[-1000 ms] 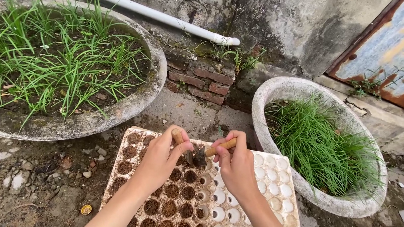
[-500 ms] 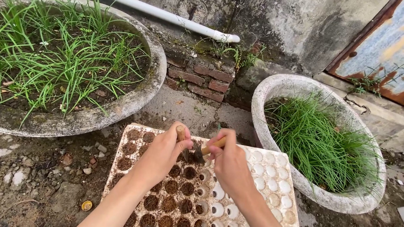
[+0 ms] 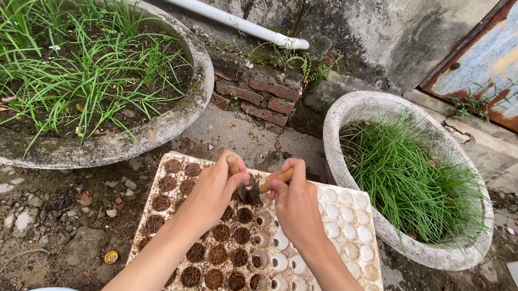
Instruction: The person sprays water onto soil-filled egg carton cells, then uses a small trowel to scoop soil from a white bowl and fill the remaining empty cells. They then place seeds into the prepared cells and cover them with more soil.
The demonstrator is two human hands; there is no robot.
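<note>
A pale seedling tray (image 3: 350, 233) lies on the ground; its left cells hold dark soil, its right cells are bare. My left hand (image 3: 213, 191) grips a small wooden-handled tool (image 3: 231, 164) above the tray's upper middle. My right hand (image 3: 294, 204) grips a second wooden-handled tool (image 3: 276, 180). The two metal tips (image 3: 249, 194) meet between my hands, dark with soil, just over a cell near the edge of the filled part.
A large shallow concrete planter (image 3: 149, 134) of sparse grass-like shoots sits at left. A round concrete pot (image 3: 360, 107) of dense green shoots stands at right. Behind are bricks (image 3: 257, 96), a white pipe (image 3: 208, 12) and a rusty metal sheet (image 3: 511, 67). A bottle cap (image 3: 111, 256) lies on the dirt.
Both hands with their tools have shifted slightly up the tray; the tool tips stay together over the cells. The camera has dipped a little.
</note>
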